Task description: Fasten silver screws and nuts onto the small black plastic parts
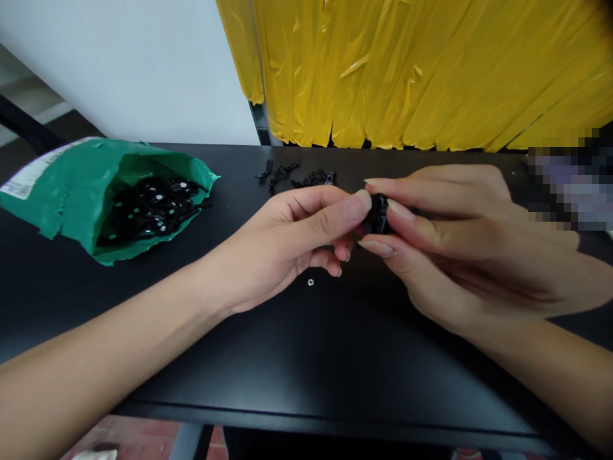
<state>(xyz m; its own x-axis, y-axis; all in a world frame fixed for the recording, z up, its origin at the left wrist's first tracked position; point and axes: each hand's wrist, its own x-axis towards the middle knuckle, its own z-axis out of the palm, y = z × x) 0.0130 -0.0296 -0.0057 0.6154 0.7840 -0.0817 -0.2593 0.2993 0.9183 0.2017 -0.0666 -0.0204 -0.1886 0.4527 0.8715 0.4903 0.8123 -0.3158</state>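
A small black plastic part (379, 216) is pinched between both hands above the table. My left hand (306, 223) grips its left side, thumb on top and the other fingers curled beneath. On the right side, my right hand (440, 236) closes its thumb and fingertips round the same part. Much of it is hidden by the fingers, so its exact kind cannot be made out. Below the hands, a small silver ring-like piece (311, 282) lies on the table. Several similar black parts (313, 178) lie loose behind my left hand.
At the left, a torn-open green plastic bag (76, 185) holds many black parts with shiny round spots. The black table (287, 358) has its front edge near me. Behind it are a white panel (158, 70) and yellow plastic sheeting (383, 76). A pixelated object (575, 185) is at the right.
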